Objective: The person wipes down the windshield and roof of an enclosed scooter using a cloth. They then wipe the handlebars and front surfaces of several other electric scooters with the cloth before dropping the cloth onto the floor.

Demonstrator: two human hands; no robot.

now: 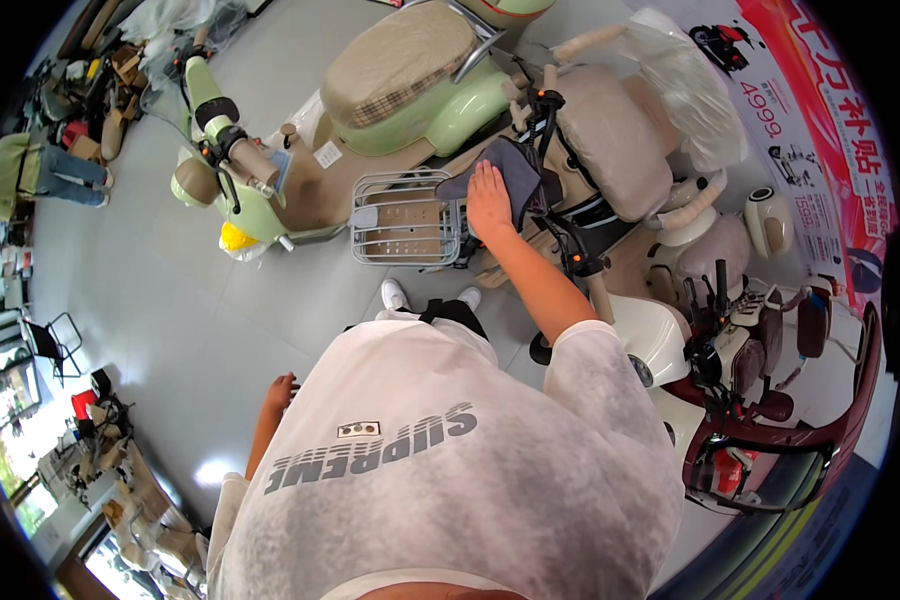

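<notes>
My right hand lies palm down on a dark grey cloth, its fingers nearly straight and close together. The cloth is draped over the front of a scooter, between its handlebars, and hides what is under it. Just left of the cloth, a grey metal wire basket sticks out from that scooter. Down at my left side hangs my left hand, loosely curled and apart from any object. Behind the handlebars is a plastic-wrapped beige seat.
A light green scooter stands ahead, its handlebar to the left. White and dark red scooters crowd my right. A printed banner is beyond them. Another person stands far left, near piled parts. A chair is at left.
</notes>
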